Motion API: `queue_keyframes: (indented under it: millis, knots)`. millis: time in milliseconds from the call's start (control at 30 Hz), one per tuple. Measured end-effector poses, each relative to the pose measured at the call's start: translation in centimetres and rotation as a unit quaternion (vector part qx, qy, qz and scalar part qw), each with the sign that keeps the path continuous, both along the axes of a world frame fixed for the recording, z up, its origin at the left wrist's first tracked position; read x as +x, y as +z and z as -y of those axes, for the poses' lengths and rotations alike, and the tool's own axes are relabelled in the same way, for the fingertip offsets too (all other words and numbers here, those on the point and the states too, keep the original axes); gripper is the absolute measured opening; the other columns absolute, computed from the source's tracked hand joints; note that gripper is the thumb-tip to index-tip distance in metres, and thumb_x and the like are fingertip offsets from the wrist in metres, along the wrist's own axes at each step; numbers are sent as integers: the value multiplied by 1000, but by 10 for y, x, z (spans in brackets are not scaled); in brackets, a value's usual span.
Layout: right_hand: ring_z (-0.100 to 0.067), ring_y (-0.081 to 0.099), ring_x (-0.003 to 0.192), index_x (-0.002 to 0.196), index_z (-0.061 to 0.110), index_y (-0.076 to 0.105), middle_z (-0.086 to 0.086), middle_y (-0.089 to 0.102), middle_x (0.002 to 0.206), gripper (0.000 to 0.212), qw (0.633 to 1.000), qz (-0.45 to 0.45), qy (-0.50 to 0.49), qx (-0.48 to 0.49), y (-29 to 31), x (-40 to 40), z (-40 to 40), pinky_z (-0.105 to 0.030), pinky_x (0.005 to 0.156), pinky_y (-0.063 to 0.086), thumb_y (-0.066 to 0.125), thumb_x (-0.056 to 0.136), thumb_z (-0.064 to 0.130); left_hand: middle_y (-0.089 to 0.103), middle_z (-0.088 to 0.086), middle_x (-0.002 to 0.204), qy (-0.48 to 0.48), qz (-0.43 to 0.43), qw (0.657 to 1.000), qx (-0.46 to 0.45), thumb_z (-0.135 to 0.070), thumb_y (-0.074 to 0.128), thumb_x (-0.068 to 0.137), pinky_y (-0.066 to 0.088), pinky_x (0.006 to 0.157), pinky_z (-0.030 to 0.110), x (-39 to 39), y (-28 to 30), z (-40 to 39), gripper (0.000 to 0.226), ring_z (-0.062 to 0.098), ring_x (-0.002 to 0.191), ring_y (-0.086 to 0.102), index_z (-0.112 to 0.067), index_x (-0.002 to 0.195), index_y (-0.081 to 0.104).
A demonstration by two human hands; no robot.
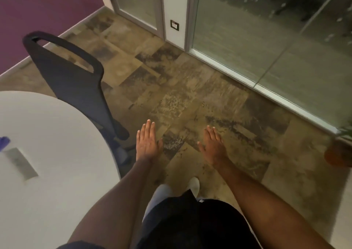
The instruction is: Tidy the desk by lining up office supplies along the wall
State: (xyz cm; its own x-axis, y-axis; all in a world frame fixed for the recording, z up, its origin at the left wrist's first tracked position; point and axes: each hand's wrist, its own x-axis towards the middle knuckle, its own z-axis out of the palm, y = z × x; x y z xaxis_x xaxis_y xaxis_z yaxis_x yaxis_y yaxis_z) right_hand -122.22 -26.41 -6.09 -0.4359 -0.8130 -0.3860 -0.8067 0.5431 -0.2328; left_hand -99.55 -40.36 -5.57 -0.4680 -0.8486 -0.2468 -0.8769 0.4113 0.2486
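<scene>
The person stands beside a round white counter [57,134], both arms held out over the tiled floor [190,100]. The left hand [147,144] and right hand [213,147] are flat, fingers straight and close together, holding nothing. The only supplies in view are a blurred grey flat object [21,163] and a purple item [4,141] near the counter's left edge. A dark chair [76,77] stands at the far edge. To begin well, turn toward the counter, step clear of the chair, and reach for the nearest item first.
</scene>
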Motion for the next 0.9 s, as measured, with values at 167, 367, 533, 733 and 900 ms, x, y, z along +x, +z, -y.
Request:
queue_keyframes:
  millis: [167,367,533,733,900]
  knots:
    - [-21,0,158,162,14,15,-2,6,171,68,999,-23,44,-3,4,-46,94,-41,127,12,32,105,48,1,5,170,40,-3,999,-4,-40,43,100,6,128,44,-33,1,73,75,23,157,4,-13,161,9]
    - [-22,4,157,161,15,20,-3,9,170,68,996,-44,80,-19,1,-83,224,-38,126,14,35,104,48,-4,6,170,60,-9,998,-2,-41,36,103,1,128,43,-66,-6,185,73,23,157,-1,-12,161,3]
    - [-22,3,158,161,14,18,-3,9,170,67,994,-45,97,-28,13,-101,344,-37,126,12,36,105,47,2,7,169,93,-36,995,12,-37,44,101,6,126,44,-90,4,290,74,25,156,6,-11,161,10]
    - [-23,7,157,160,13,22,-5,12,170,66,987,-39,143,-64,33,-98,487,-39,126,12,40,104,44,6,5,170,147,-62,987,-13,-40,47,96,9,126,44,-120,18,399,77,22,156,9,-14,160,14]
    - [-23,6,157,160,13,21,-6,12,170,68,973,-46,216,-73,37,-92,604,-39,126,11,41,104,45,11,5,169,213,-103,971,-25,-41,47,95,10,127,45,-131,25,486,75,23,156,13,-14,160,19]
